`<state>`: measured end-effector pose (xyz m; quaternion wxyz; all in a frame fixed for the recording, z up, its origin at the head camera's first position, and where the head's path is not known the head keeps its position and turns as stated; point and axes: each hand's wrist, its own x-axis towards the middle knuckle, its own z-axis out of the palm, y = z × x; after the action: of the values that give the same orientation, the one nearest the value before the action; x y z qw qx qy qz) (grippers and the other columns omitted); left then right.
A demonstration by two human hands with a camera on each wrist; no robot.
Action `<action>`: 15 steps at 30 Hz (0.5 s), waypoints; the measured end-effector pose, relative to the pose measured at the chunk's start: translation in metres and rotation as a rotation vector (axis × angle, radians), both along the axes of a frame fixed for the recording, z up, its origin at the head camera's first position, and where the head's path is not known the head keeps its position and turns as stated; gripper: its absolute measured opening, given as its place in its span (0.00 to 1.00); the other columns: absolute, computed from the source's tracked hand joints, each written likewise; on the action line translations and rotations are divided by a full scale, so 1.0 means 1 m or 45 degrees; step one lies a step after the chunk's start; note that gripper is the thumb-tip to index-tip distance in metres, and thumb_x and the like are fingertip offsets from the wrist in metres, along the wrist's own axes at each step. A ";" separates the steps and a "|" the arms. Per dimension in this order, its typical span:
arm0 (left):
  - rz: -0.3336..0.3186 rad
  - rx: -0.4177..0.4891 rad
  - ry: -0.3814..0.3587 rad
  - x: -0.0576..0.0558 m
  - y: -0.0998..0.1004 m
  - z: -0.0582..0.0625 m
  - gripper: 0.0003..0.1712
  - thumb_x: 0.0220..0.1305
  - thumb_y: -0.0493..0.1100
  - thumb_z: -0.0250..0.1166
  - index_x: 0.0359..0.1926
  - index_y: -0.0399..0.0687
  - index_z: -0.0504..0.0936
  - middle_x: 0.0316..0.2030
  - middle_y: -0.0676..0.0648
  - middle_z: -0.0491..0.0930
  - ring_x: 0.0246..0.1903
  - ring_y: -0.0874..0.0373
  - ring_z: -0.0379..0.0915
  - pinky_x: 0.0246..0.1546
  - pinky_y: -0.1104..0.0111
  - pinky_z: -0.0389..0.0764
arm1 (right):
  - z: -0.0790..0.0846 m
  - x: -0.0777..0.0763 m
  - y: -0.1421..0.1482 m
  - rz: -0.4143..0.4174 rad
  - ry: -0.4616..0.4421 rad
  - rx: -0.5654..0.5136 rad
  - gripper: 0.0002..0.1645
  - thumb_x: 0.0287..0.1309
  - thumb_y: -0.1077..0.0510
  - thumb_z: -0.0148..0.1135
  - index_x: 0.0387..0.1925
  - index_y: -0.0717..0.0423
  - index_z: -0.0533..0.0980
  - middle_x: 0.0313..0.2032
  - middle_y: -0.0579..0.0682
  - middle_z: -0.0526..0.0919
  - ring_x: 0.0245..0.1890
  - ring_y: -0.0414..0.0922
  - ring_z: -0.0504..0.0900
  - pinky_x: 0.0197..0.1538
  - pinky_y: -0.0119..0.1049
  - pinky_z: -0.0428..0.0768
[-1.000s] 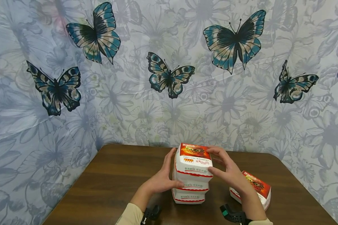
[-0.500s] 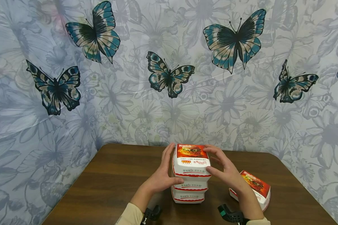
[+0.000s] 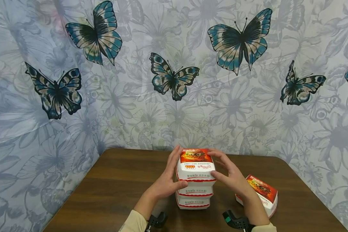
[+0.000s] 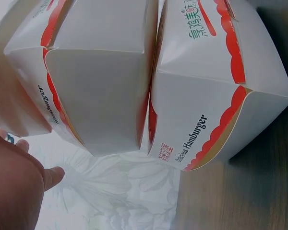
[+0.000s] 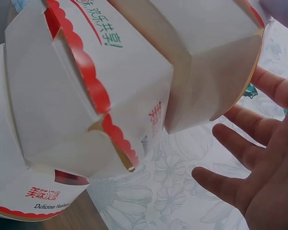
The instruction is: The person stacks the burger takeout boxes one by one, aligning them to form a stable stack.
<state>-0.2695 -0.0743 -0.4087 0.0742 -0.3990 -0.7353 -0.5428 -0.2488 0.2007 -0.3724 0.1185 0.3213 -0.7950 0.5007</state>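
Between the two hands stands a stack of white burger boxes, with a red burger picture on the top burger box (image 3: 196,166). Two lower boxes show below it, one a middle burger box (image 3: 195,190). My left hand (image 3: 165,185) is at the stack's left side, thumb in front, fingers stretched along the side; in the left wrist view, its visible fingertips are off the box walls. With thumb and forefinger, my right hand (image 3: 230,177) holds the top box's right side. In the right wrist view, its other fingers (image 5: 235,148) spread out beside the box.
Another burger box (image 3: 262,193) lies at an angle on the brown wooden table (image 3: 119,174), right of the stack and partly behind the right forearm. A butterfly-patterned cloth (image 3: 133,122) hangs behind the table.
The top burger box has shifted slightly left and now sits straighter over the lower ones. My right hand has moved left with it; my left hand has hardly moved.
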 end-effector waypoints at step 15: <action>-0.017 -0.015 -0.048 -0.001 0.001 -0.001 0.64 0.55 0.75 0.65 0.80 0.64 0.38 0.79 0.58 0.24 0.78 0.47 0.21 0.67 0.29 0.47 | -0.002 -0.002 0.002 0.040 0.005 -0.013 0.35 0.63 0.65 0.60 0.70 0.47 0.63 0.75 0.54 0.59 0.73 0.28 0.56 0.63 0.70 0.63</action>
<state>-0.2700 -0.0733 -0.4101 0.0544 -0.3941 -0.7371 -0.5464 -0.2511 0.2026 -0.3743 0.1139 0.3341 -0.7871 0.5059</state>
